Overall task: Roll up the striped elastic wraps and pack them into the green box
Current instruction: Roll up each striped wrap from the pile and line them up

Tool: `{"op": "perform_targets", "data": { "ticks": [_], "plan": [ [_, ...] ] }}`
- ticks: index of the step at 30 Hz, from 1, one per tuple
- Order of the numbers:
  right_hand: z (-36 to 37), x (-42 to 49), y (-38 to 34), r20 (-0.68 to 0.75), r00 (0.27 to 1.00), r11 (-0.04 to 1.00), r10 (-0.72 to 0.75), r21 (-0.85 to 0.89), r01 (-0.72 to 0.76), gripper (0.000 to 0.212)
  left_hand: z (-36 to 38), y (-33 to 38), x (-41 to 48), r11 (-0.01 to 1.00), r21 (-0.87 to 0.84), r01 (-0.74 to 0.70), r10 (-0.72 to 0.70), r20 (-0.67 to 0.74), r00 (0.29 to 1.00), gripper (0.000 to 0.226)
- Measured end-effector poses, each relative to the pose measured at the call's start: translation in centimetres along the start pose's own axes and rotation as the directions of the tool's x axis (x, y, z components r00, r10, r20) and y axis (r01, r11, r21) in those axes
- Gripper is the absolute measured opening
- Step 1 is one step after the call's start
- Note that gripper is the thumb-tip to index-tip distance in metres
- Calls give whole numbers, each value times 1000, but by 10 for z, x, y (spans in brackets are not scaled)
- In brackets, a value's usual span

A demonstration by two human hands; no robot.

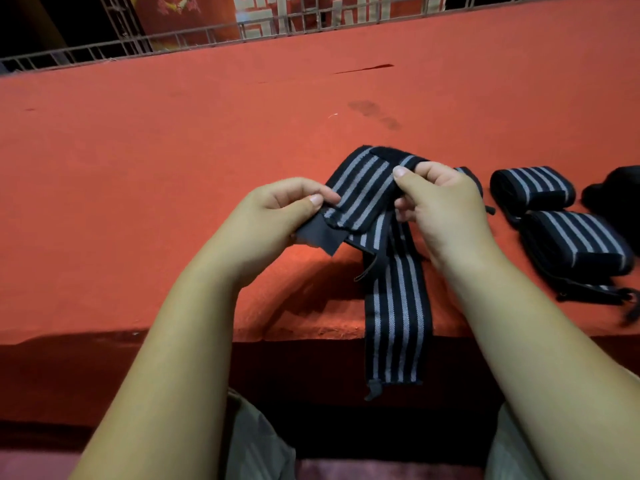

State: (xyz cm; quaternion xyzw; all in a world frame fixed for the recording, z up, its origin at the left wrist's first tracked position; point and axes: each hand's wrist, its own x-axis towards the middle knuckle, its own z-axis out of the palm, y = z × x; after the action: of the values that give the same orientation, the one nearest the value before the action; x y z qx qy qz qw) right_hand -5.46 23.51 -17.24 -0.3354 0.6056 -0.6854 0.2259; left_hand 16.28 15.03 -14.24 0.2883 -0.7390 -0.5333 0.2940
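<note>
I hold a black elastic wrap with grey stripes (pixel 367 188) above the red surface. My left hand (pixel 284 209) pinches its folded end by the dark tab, thumb on top. My right hand (pixel 440 202) pinches the wrap near its black hook-and-loop patch. The wrap's loose tail (pixel 398 320) hangs down over the front edge of the surface. To the right lie two rolled striped wraps, one farther back (pixel 533 187) and one nearer (pixel 581 242). No green box is in view.
The red cloth-covered surface (pixel 173 161) stretches far to the left and back. A dark object (pixel 620 192) sits at the right edge, cut off by the frame. A metal railing (pixel 207 36) runs along the back. My knees are below the front edge.
</note>
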Motion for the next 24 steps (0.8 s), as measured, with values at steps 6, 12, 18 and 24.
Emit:
{"op": "perform_targets", "data": {
  "ticks": [6,12,18,24],
  "plan": [
    [-13,-4,1,77,995,983,65,-177,-50,33,11,-4,-7,997,-67,36,-27,126,992,28],
    [-24,-19,-7,377,910,969,170,106,-224,48,18,-3,-4,991,-106,76,-72,43,997,17],
    [-30,-23,-7,495,863,962,104,171,-215,76,21,-5,1,994,99,49,-38,-106,994,24],
    [-32,-24,-8,494,866,989,75,75,-128,104,35,-14,14,990,110,93,-59,-275,960,50]
  ]
}}
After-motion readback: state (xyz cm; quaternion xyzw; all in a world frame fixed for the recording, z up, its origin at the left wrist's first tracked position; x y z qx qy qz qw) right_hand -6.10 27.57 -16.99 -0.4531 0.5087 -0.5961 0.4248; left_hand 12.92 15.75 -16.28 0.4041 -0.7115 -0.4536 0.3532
